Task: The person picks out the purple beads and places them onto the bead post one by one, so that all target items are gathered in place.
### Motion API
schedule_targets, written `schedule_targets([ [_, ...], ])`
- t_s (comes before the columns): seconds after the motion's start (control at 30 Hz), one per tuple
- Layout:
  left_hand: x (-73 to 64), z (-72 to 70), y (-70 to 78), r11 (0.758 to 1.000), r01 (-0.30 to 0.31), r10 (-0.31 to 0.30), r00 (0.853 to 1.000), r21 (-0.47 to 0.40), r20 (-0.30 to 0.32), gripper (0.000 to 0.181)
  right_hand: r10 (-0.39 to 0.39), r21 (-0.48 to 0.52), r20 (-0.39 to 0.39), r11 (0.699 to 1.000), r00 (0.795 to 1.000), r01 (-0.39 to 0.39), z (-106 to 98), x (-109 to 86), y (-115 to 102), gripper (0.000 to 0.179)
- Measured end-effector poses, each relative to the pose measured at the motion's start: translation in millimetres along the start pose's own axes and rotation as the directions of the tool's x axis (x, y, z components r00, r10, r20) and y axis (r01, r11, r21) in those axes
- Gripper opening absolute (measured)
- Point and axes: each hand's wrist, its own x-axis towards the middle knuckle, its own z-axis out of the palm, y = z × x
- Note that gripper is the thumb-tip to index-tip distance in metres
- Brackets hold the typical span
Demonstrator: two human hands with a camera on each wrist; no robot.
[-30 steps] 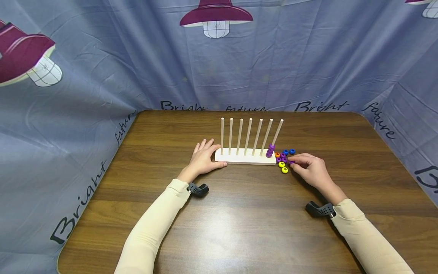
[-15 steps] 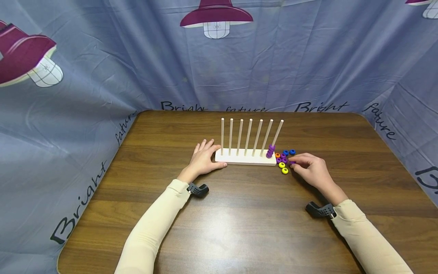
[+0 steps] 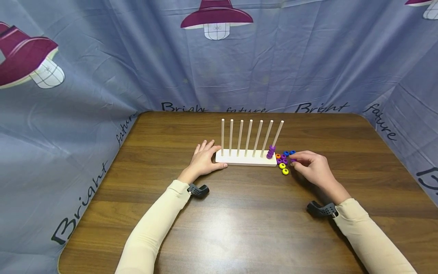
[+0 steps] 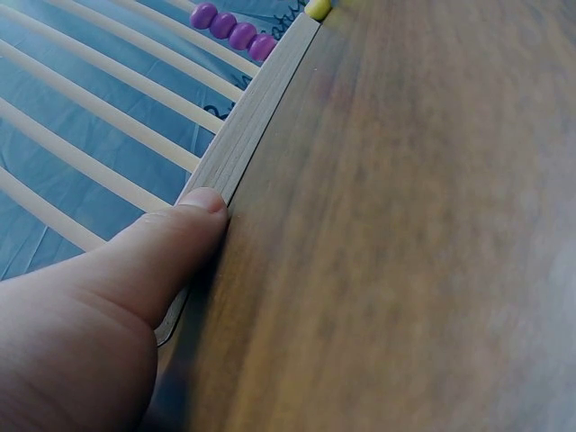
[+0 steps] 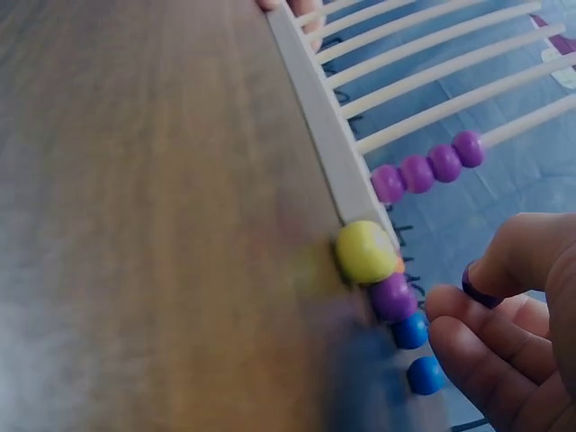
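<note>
The left hand (image 3: 202, 160) gripped the rack (image 3: 246, 161) at its left end. Right of the rack, the right hand (image 3: 313, 166) pinched a purple bead (image 5: 479, 292) near loose beads (image 3: 285, 172).

Pinched purple bead (image 5: 478, 292) slightly higher than before, shifted slightly right.

I see matt wood in my pegged rack (image 3: 249, 161), smooth glossy beads (image 5: 364, 253), a shiny wood-grained desk (image 3: 239, 205) and creased cloth curtain (image 3: 287, 57).
</note>
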Motion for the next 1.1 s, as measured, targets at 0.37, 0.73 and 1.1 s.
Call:
schedule_targets([
  [0.37,0.0,-0.1,0.8,1.000,-0.003,0.003,1.000,0.003,-0.006,0.079,-0.068,-0.023,0.015,0.997,0.998,0.068,-20,22.8,-14,0.021],
  [0.73,-0.4,0.6,-0.3,1.000,-0.002,0.002,1.000,-0.002,-0.004,0.080,-0.135,0.001,0.008,0.991,0.991,0.135,-48,57.5,-39,0.020],
  [1.1,0.5,1.6,-0.9,1.000,-0.001,0.001,1.000,0.003,0.003,0.080,-0.134,0.008,0.013,0.991,0.991,0.134,-67,89.9,-66,0.020],
])
